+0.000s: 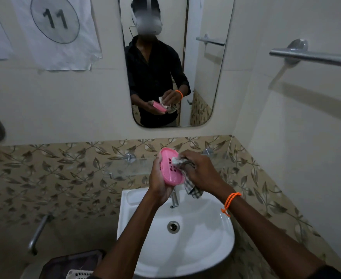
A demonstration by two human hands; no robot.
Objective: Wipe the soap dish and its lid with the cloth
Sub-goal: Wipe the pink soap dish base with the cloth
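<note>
a pink soap dish [170, 168] is held above the white sink [195, 248], in front of the glass shelf [129, 168]. it is tilted nearly on edge, its slotted face turned toward the right. the left hand [158, 182] is curled around the dish from the left and below, fingers closed on its rim. the right hand [199, 170] is closed on a checked cloth [192, 189], bunched in the fingers; the bunched end is pressed against the slotted face of the dish, and the loose end hangs down below the hand toward the tap [174, 199]. an orange beaded band [231, 201] is worn on the right wrist. whether the held piece is the dish or its lid cannot be told with certainty. the same grip is seen reflected in the mirror [206, 77] on the wall above. a paper sheet marked 11 [55, 27] is fixed to the wall at upper left, and a metal towel bar [314, 56] is mounted at upper right. a basket [79, 273] is partly seen at the lower edge.
</note>
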